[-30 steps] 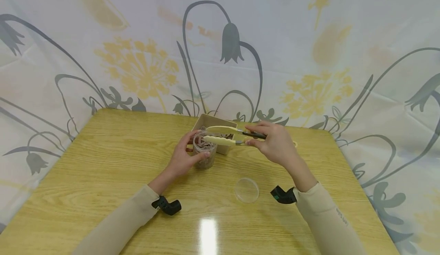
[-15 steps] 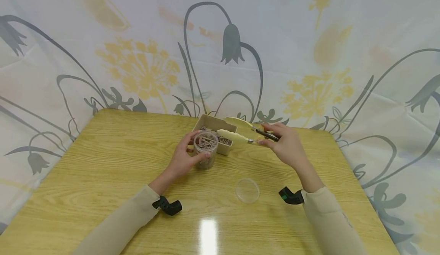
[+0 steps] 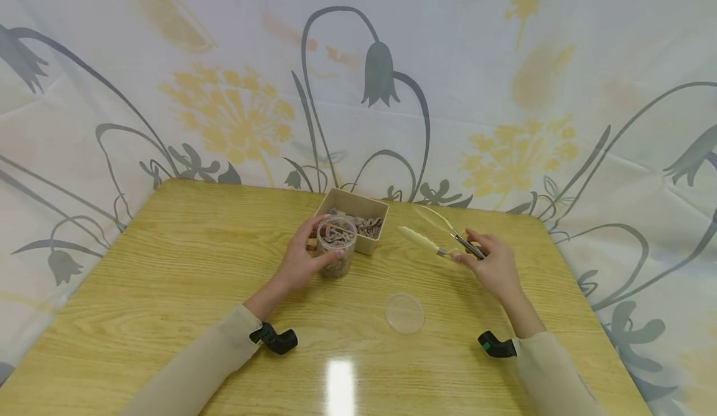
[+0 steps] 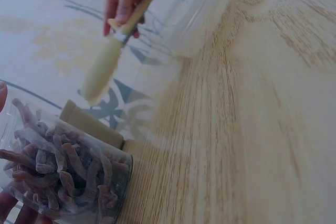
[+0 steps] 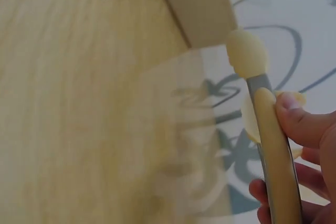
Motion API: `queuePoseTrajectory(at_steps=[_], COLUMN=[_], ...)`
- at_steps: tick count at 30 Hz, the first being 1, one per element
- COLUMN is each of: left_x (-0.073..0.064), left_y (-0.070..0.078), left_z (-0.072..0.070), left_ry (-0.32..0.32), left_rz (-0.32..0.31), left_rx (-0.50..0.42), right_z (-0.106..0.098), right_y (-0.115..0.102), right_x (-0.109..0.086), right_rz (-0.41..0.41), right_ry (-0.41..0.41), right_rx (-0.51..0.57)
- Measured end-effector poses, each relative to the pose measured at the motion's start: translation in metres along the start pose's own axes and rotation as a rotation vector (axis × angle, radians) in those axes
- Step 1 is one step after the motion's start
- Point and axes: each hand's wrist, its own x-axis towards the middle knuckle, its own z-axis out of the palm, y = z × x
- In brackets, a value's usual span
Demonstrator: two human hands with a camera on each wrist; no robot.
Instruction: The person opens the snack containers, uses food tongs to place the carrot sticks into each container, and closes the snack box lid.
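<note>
My left hand [image 3: 299, 257] grips a clear round jar [image 3: 338, 254] that stands on the table. The jar is filled with thin, powdery, brownish-purple strips [image 4: 65, 169], seen close in the left wrist view. Behind the jar sits a beige rectangular box [image 3: 370, 246] with more such strips [image 3: 366, 225] in it. To the right, my right hand [image 3: 495, 265] holds pale yellow tongs [image 5: 275, 150] by their handles, above the table. The arms of the tongs are spread apart, pointing left toward the box, and nothing shows between their tips.
A clear round lid [image 3: 404, 313] lies flat on the wooden table [image 3: 224, 248], in front of the jar and to its right. A patterned cloth [image 3: 358, 92] hangs along the table's back edge. Each sleeve carries a black wrist camera [image 3: 274, 339].
My right hand has drawn the tongs away from above the jar and box, rightward and slightly nearer to me. The tongs have spread wider. My left hand and the jar stay in place.
</note>
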Motion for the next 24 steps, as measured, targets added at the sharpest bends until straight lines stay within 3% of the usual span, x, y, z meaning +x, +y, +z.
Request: queuePoseTrajectory(at_steps=[5, 8, 12, 17, 24], left_x=[-0.001, -0.001, 0.000, -0.001, 0.000], left_y=[0.000, -0.001, -0.003, -0.002, -0.001], left_z=[0.000, 0.000, 0.000, 0.000, 0.000], left_ry=[-0.004, -0.005, -0.007, -0.011, -0.009], left_rz=[0.001, 0.000, 0.005, -0.008, -0.029], left_rx=[-0.003, -0.001, 0.003, 0.001, 0.003], right_z=[0.004, 0.008, 0.015, 0.021, 0.020], right_y=[0.022, 0.030, 0.035, 0.040, 0.038], right_x=[-0.009, -0.011, -0.012, -0.015, -0.015], right_rz=[0.076, 0.073, 0.059, 0.101, 0.172], right_ry=[-0.063, -0.079, -0.029, 0.024, 0.066], right_rx=[-0.053, -0.065, -0.001, 0.084, 0.104])
